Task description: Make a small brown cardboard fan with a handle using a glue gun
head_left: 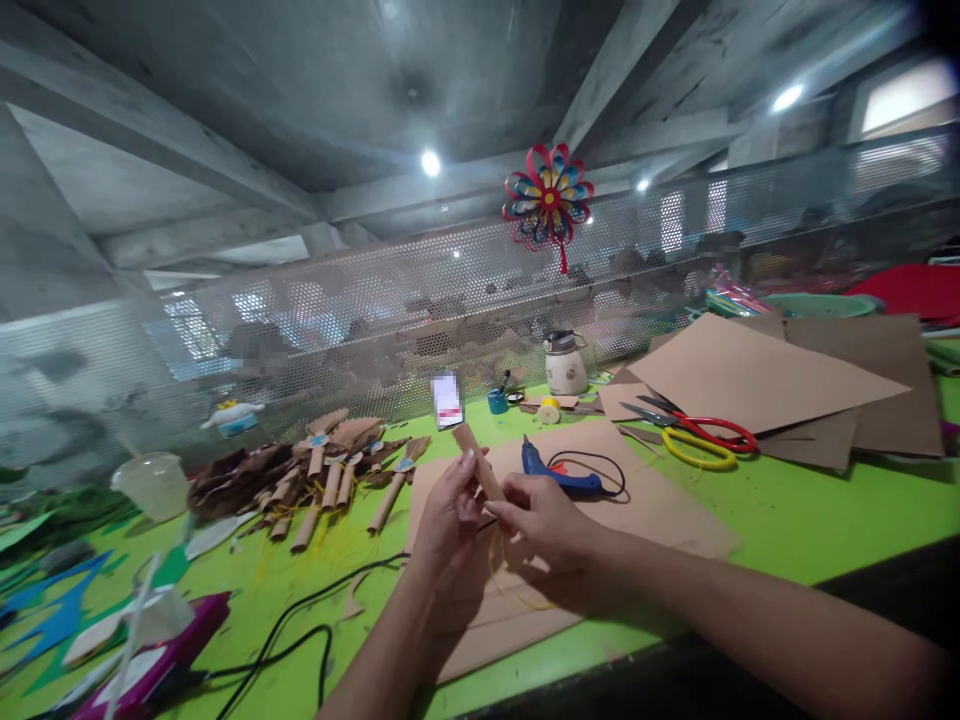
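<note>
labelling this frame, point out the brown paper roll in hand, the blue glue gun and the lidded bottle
Brown paper roll point(484, 471): head view, its side
Blue glue gun point(581, 483): head view, its handle
Lidded bottle point(565, 372): head view, pale body

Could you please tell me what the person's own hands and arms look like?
The left hand and right hand are bare, without gloves. The left forearm and right forearm are uncovered as far as they show, with no sleeve, watch or bracelet visible. I can make out no markings or rings.
</note>
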`<control>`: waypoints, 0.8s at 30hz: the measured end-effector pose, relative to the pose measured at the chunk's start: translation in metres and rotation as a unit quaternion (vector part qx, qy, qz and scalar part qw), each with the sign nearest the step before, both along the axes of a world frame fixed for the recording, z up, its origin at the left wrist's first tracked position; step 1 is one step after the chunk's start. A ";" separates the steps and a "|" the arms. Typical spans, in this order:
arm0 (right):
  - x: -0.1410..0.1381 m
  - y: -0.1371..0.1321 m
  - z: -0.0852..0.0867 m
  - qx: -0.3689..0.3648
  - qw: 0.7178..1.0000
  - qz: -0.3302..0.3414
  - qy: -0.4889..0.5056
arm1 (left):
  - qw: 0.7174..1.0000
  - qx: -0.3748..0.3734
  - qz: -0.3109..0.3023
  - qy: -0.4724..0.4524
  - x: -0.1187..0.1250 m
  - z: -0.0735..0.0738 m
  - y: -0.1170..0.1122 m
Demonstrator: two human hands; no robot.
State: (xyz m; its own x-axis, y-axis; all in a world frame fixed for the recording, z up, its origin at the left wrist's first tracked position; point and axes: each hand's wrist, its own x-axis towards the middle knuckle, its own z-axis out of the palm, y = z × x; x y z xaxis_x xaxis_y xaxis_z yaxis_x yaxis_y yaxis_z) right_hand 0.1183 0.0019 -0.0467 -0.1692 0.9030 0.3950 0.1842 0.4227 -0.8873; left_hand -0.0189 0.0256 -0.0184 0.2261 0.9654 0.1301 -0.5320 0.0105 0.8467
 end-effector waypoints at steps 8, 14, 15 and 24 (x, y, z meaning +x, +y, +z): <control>0.014 0.001 0.012 0.021 0.999 -0.045 -0.024 | 0.998 -0.012 0.036 0.055 -0.021 0.013 0.008; 0.021 0.009 0.007 0.050 0.991 -0.106 -0.063 | 0.943 -0.027 0.324 0.072 -0.049 0.016 0.032; 0.021 0.010 0.007 0.055 0.990 -0.112 -0.071 | 0.929 -0.023 0.364 0.060 -0.057 0.020 0.034; 0.022 0.006 0.010 0.087 0.976 -0.152 -0.133 | 0.861 0.077 0.501 0.050 -0.065 0.037 0.025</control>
State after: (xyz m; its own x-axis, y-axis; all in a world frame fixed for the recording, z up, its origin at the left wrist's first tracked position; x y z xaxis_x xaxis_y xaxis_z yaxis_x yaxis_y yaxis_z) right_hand 0.1406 0.0081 -0.0364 -0.0216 0.8507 0.5253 0.5385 0.4526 -0.7108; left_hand -0.0838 0.0506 0.0189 -0.6916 0.6557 0.3031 -0.1328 -0.5278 0.8389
